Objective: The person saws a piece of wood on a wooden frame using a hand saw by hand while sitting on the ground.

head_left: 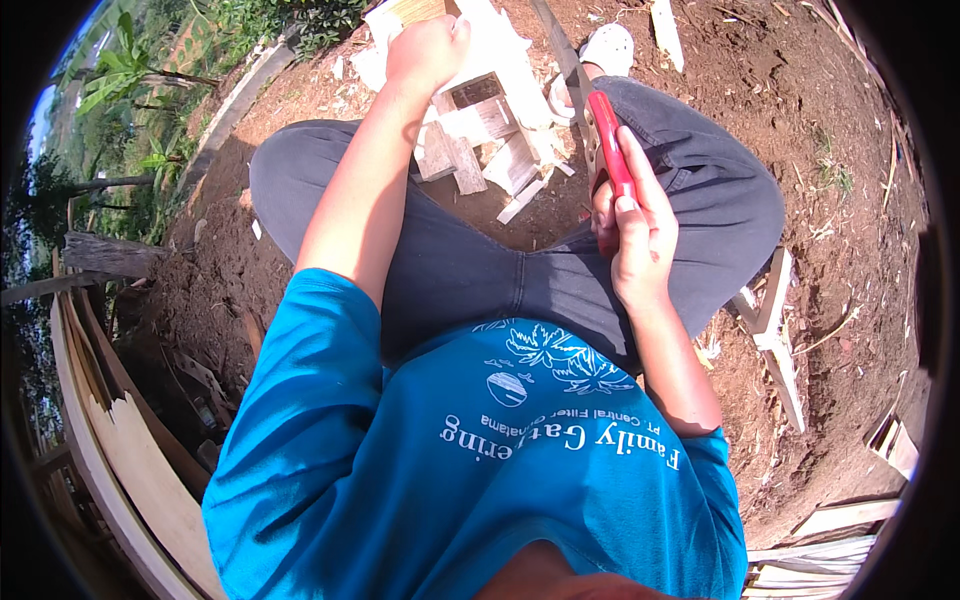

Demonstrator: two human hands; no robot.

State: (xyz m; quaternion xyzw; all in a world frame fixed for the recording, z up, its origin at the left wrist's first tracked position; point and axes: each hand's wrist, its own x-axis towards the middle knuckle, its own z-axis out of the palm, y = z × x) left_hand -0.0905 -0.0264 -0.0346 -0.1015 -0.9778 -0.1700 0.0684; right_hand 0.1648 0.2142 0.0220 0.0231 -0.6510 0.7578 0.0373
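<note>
My right hand (640, 235) is wrapped around the red handle (612, 145) of a handsaw, the index finger stretched along its side. The saw's long blade (563, 50) runs up and away to the left, past the right side of the pale wood. At the top of the view my left hand (425, 52) is closed and bears on a sunlit pale piece of wood (497, 42). Its fingertips are hidden, and glare washes out the wood's outline. Just nearer lie several short wooden offcuts (465, 165) between my bent legs.
My bent legs (690, 150) flank the wood, with a white shoe (608, 50) close beside the saw blade. Joined wooden strips (772, 330) lie on the dirt at right. Long boards (140, 470) stand at lower left; more planks (820, 560) lie at lower right.
</note>
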